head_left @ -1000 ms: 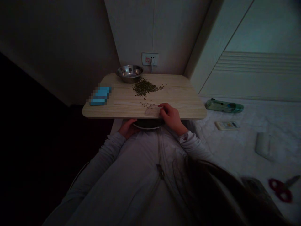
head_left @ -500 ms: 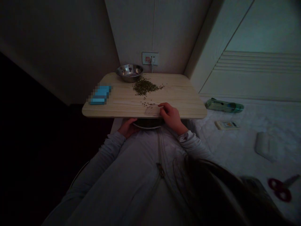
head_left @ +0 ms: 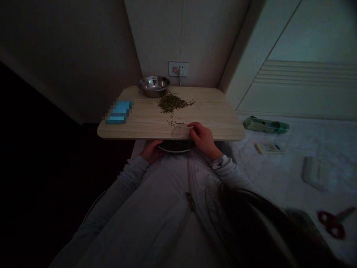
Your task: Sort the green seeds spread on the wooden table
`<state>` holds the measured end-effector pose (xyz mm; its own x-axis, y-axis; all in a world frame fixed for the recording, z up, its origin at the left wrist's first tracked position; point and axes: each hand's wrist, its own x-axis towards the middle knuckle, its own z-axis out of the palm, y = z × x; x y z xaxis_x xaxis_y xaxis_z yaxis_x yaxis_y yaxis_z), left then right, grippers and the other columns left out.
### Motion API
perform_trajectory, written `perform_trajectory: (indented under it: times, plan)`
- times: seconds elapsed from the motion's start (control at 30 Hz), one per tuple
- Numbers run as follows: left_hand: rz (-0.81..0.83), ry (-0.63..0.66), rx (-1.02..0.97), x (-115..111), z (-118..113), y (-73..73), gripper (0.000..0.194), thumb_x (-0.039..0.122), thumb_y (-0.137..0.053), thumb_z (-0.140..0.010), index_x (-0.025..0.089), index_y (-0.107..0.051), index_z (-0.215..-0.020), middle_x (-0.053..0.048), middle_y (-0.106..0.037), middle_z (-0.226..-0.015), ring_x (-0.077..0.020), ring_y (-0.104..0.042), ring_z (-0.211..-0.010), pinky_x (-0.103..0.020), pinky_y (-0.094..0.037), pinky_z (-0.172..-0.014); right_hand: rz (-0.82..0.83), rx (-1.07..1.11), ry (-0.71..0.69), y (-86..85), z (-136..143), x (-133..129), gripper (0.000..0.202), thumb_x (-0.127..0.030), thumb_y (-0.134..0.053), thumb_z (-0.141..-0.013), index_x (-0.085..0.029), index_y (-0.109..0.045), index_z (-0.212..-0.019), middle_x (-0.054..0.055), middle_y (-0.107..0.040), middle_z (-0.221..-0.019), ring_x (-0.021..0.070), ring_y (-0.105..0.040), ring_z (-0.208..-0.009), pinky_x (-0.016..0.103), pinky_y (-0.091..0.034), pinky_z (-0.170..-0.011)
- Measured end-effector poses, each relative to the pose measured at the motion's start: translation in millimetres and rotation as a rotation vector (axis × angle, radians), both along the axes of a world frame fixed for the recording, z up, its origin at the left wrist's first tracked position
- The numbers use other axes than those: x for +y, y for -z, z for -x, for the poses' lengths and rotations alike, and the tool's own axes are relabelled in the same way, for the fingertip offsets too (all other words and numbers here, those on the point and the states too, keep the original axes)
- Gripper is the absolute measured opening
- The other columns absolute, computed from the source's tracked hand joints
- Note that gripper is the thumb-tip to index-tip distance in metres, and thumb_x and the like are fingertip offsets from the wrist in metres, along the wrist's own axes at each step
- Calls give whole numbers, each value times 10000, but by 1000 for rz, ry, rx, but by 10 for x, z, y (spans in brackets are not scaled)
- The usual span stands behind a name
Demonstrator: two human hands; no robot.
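My left hand is closed on the left rim of a metal bowl, held just under the table's front edge against my body. Most of that bowl is hidden by the tabletop. Over the front edge, my right hand pinches a clear, thin, curved plastic piece lying low on the wood. Several small green beans are scattered just beyond the plastic. Farther back spreads a larger pile of green beans. A second metal bowl stands at the table's back left, beside the pile.
The pale wooden table bears a blurred blue phone-like object on its left. Behind it is a wall socket with a plug. On the white bedding at right lie a green packet, a small card-like box, a white case and red-handled scissors.
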<state>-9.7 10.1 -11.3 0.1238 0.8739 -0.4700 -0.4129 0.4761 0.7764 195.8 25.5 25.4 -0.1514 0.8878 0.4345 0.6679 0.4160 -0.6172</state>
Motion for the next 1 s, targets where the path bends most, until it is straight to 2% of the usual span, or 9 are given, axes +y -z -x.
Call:
perform_trajectory:
  times: [0.3, 0.57, 1.0]
  plan:
    - [-21, 21, -41, 12, 10, 35, 106, 185, -515, -681, 178, -589, -756, 0, -625, -696, -137, -586, -682, -252, -490, -579, 0, 6, 7, 12, -5, -7, 271, -267, -396, -760, -174, -569, -945, 0, -553, -603, 124, -469, -538, 235, -322, -539]
    - [-20, 15, -36, -5, 6, 6, 93, 183, -523, -673, 171, -577, -748, -5, -625, -687, -141, -587, -677, -265, -497, -594, 18, 12, 7, 0, 1, -7, 273, -270, -396, -757, -169, -570, -941, -2, -549, -594, 127, -471, -540, 238, -319, -541]
    - [-25, 3, -22, -1, 12, 14, 106, 180, -531, -668, 180, -573, -765, -17, -640, -720, -182, -603, -795, -324, -515, -681, 14, 22, -1, 3, 2, -7, 271, -266, -397, -760, -170, -569, -945, -1, -545, -593, 126, -469, -540, 237, -329, -544]
